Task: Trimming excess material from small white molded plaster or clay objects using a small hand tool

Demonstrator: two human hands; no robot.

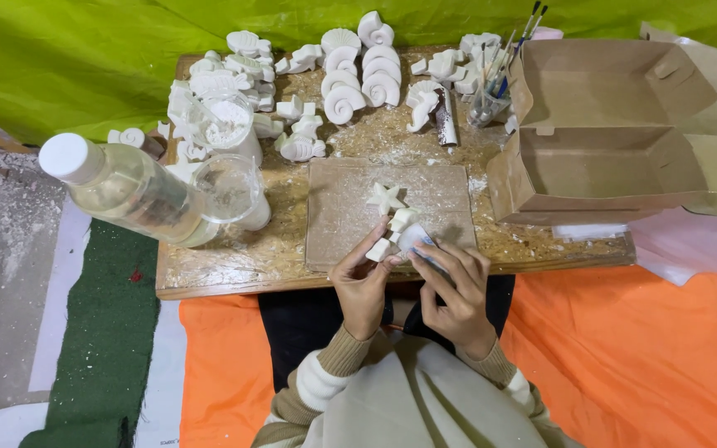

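Observation:
My left hand (361, 280) pinches a white plaster starfish (393, 230) by one arm, just above the near edge of a brown cardboard mat (343, 211). My right hand (452, 282) presses a small pale piece, perhaps sandpaper (416, 241), against the same figure. A second white plaster starfish (385, 197) lies flat on the mat a little farther away. Both hands are close together at the front edge of the low wooden board (234, 261).
Many white plaster shells (361, 79) crowd the board's far half. A clear bottle with white cap (126, 187) and plastic cups (230, 187) stand left. A jar of brushes (491, 99) and open cardboard box (607, 124) sit right. Orange cloth (624, 348) covers the floor.

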